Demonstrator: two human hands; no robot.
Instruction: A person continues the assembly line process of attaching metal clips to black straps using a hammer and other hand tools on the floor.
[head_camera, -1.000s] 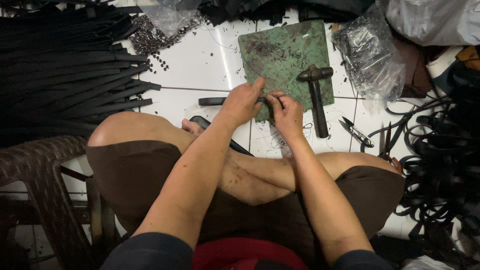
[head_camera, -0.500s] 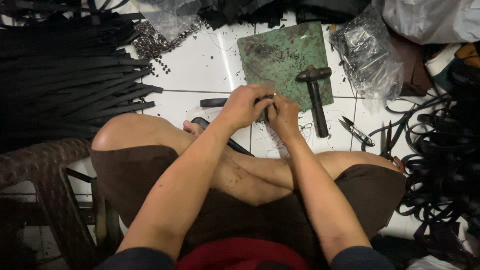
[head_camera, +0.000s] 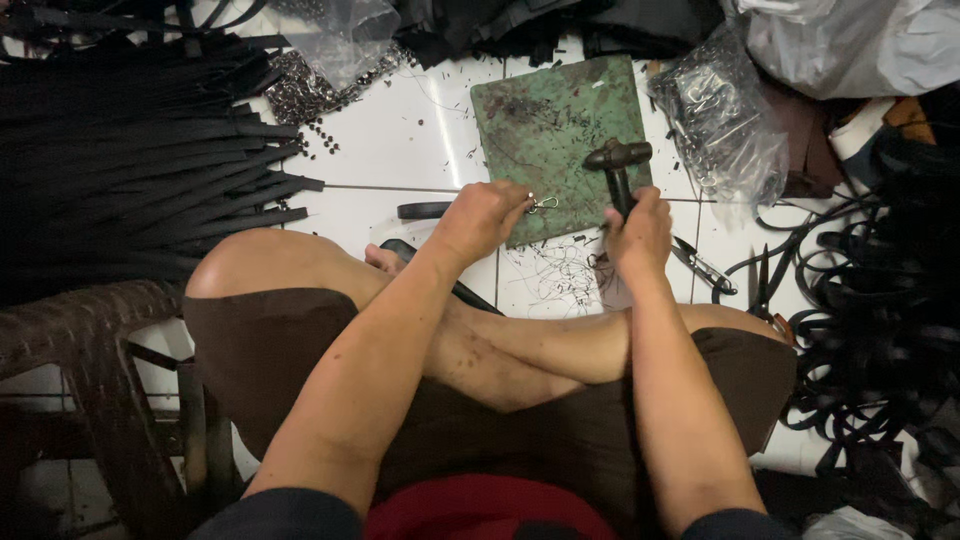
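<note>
I sit cross-legged on a white tiled floor. My left hand (head_camera: 482, 217) pinches a small metal clasp (head_camera: 543, 204) against the near edge of a worn green cutting mat (head_camera: 555, 115). My right hand (head_camera: 638, 232) grips the handle of a dark hammer (head_camera: 617, 160), whose head rests on the mat. A black strap (head_camera: 425, 210) lies on the floor just left of my left hand and runs under it.
A pile of black straps (head_camera: 130, 160) covers the floor at left, with loose rivets (head_camera: 300, 95) beside it. Clear bags of metal parts (head_camera: 720, 120) sit right of the mat. Pliers (head_camera: 705, 268) and coiled black straps (head_camera: 880, 300) lie at right. A brown stool (head_camera: 90, 350) stands at lower left.
My right hand has left the clasp and moved right to take hold of the hammer handle. My left hand still holds the clasp on the mat's edge.
</note>
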